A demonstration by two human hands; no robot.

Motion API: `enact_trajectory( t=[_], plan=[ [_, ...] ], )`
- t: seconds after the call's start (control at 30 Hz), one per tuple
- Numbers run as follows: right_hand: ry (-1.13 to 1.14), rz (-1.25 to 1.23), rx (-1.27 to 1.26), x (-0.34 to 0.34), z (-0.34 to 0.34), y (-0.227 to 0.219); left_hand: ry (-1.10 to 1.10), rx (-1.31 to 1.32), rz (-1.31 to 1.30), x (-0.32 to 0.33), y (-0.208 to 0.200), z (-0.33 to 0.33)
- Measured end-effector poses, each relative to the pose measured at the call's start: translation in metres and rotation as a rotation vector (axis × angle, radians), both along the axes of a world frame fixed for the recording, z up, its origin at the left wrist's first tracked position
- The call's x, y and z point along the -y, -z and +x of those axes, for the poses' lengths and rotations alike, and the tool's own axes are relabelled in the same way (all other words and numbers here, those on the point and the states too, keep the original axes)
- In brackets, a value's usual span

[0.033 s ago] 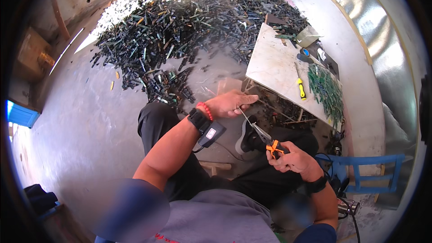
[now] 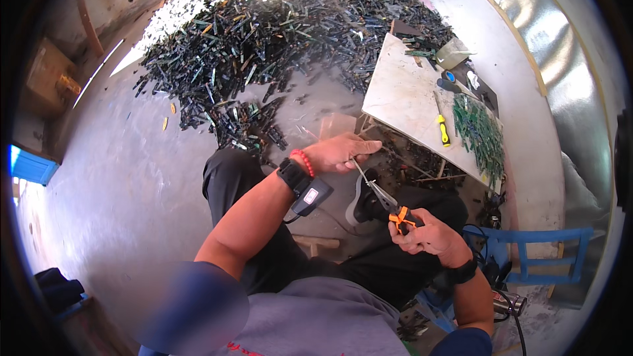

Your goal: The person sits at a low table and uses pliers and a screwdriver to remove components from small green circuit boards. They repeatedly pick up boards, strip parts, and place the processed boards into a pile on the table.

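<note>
With the right hand (image 2: 427,232) I am holding the pliers (image 2: 401,220), that grip clamped around their black and orange handles, their nose pointing up and leftward. With the left hand (image 2: 341,152) I am pinching a thin strip (image 2: 360,168), its upper end sitting in that grip, the fingers together. The strip's lower end is meeting the nose of the pliers; from my feed I cannot tell whether they are biting it. Both hands are hovering off the bench (image 2: 394,86), where a yellow screwdriver (image 2: 442,130) is lying near some green strips (image 2: 476,130). Beyond, a dark pile (image 2: 244,53) is covering the floor (image 2: 112,158).
</note>
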State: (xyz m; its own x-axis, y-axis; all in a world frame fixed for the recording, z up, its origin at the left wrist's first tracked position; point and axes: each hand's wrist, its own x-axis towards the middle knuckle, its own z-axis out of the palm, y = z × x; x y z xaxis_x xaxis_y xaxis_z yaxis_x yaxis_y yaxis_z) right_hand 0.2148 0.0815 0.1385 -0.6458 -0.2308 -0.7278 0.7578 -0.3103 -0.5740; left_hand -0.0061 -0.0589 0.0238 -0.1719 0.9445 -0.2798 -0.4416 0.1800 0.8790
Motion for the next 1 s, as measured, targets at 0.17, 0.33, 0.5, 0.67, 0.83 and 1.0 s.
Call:
enact_trajectory(
  t=[0.17, 0.33, 0.5, 0.67, 0.83, 1.0],
  plan=[
    [0.066, -0.125, -0.132, 0.031, -0.015, 0.021, 0.186, 0.011, 0.036, -0.002, -0.003, 0.019],
    [0.228, -0.215, -0.242, 0.047, -0.028, 0.051, 0.115, 0.341, 0.031, -0.004, 0.011, 0.024],
    [0.547, 0.044, -0.287, 0.058, -0.049, 0.058, 0.001, 0.423, 0.019, -0.002, 0.01, 0.021],
    [0.565, 0.385, -0.317, 0.051, -0.054, 0.07, -0.09, 0.285, -0.029, 0.004, -0.001, 0.019],
    [0.25, 1.348, -0.598, 0.037, -0.054, 0.074, -0.135, 0.205, -0.05, 0.006, -0.005, 0.015],
    [0.071, 1.547, -0.453, 0.018, -0.043, 0.061, -0.194, -0.005, -0.076, 0.005, -0.006, 0.016]
  ],
)
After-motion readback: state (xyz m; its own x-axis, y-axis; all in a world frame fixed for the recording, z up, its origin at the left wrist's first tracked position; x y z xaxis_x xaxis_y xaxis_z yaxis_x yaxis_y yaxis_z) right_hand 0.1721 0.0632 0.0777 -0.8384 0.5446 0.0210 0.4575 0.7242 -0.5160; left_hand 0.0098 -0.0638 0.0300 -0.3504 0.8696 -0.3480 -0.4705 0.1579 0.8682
